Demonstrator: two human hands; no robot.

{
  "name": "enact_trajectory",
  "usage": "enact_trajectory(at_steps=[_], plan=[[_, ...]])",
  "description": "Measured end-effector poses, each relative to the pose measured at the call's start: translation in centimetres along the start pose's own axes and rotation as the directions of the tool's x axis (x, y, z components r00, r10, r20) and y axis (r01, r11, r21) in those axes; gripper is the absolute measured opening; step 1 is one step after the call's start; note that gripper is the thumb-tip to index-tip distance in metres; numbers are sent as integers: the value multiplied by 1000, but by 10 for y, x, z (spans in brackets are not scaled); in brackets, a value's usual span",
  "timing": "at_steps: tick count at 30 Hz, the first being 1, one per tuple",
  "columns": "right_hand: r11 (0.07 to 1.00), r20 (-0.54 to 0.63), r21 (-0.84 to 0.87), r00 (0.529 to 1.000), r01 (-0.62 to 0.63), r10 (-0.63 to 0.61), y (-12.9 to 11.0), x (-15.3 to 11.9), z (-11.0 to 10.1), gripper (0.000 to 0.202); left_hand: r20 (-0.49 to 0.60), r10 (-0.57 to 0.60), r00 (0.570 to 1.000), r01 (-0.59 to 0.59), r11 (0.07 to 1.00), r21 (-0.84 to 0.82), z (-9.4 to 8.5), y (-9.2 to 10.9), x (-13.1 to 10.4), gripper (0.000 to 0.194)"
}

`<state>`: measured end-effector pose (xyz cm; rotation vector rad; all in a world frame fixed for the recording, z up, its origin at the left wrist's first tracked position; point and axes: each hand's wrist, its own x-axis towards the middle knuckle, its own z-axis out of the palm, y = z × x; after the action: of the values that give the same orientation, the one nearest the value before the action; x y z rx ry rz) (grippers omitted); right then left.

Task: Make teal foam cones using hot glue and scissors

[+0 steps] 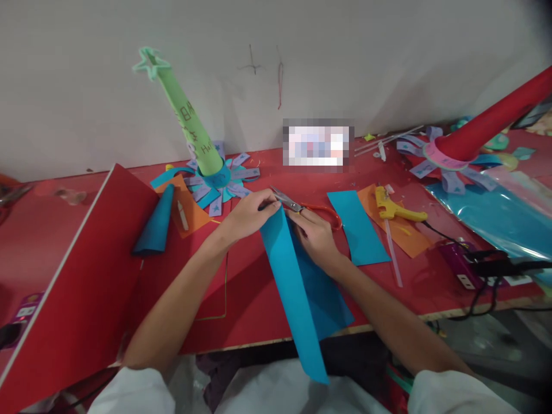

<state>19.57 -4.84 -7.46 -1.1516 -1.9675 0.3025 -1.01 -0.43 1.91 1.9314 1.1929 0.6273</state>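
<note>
A long blue paper sheet (pixel 290 287), folded lengthwise, stands in front of me; its near end hangs past the table edge. My left hand (pixel 254 213) is closed in a pinch on the far end of its fold. Across from it, my right hand (pixel 317 238) is closed with its fingertips at the same fold, over the darker half of the sheet. Scissors (pixel 295 206) with orange handles are right behind my right hand, blades pointing left; that hand partly hides them. Right of it lies another blue paper piece (pixel 357 227).
On the red table (pixel 254 322) are a blue paper cone (pixel 157 224), a green paper tower (pixel 192 126), a red tube (pixel 495 121), a yellow glue gun (pixel 397 207), orange paper (pixel 414 238) and a purple power strip (pixel 459 267). A red board (pixel 86 276) leans at left.
</note>
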Motion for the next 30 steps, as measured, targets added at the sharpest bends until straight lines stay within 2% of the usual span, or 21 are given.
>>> enact_trajectory(at_steps=[6, 14, 21, 26, 30], plan=[[997, -44, 77, 999, -28, 31, 1, 1, -3, 44, -96, -53, 994, 31, 976, -215, 15, -9, 8, 21], [996, -21, 84, 1000, -17, 19, 2, 2, -2, 42, -123, -42, 991, 20, 983, -181, 17, -19, 16, 16], [990, 0, 137, 1000, -22, 23, -2, 5, -3, 40, -159, -94, 983, 42, 952, -304, 25, -27, 19, 14], [950, 22, 301, 997, -77, 74, -10, 10, -12, 21, -152, -118, 981, 57, 933, -356, 22, -31, 21, 17], [822, 50, 537, 980, -190, 194, -5, 16, -16, 35, -176, -149, 973, 80, 934, -348, 8, -32, 22, 18]])
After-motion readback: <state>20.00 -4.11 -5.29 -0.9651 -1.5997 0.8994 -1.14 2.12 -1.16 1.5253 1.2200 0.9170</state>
